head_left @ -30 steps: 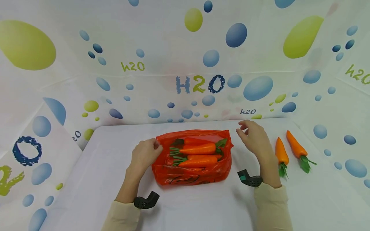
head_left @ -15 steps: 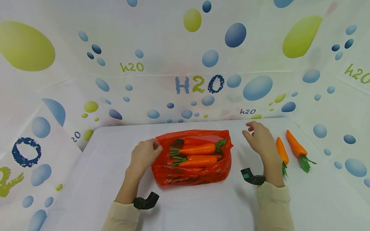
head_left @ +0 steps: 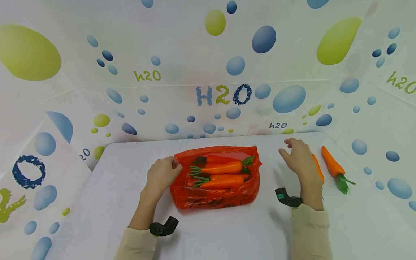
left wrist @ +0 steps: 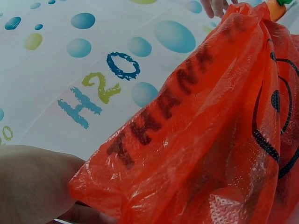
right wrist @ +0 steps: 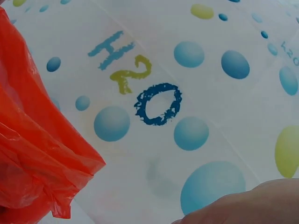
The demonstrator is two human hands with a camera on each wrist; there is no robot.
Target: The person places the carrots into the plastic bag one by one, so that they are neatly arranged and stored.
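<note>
A red plastic bag [head_left: 214, 200] lies with its mouth spread, and several carrots [head_left: 224, 167] with green tops show inside it. My left hand [head_left: 161, 174] pinches the bag's upper left edge between thumb and fingers; the left wrist view shows the bag [left wrist: 187, 121] with dark "THANK" lettering, stretching away from that hand [left wrist: 37, 182]. Off to the bag's right, my right hand [head_left: 298, 157] is in the air with its fingers loosely bent and nothing in them. Beside it lies a carrot [head_left: 319, 169], partly hidden behind the hand and wrist. Another carrot [head_left: 333, 163] rests farther right, fully visible.
The white table [head_left: 227, 234] runs back to an upright sheet [head_left: 175, 43] printed with blue and green spots and "H2O". Each wrist wears a small black camera, such as the left wrist's camera [head_left: 164, 226].
My right hand has moved right, away from the bag and toward the loose carrots, now covering part of the nearer one. The left hand and the bag stay where they were.
</note>
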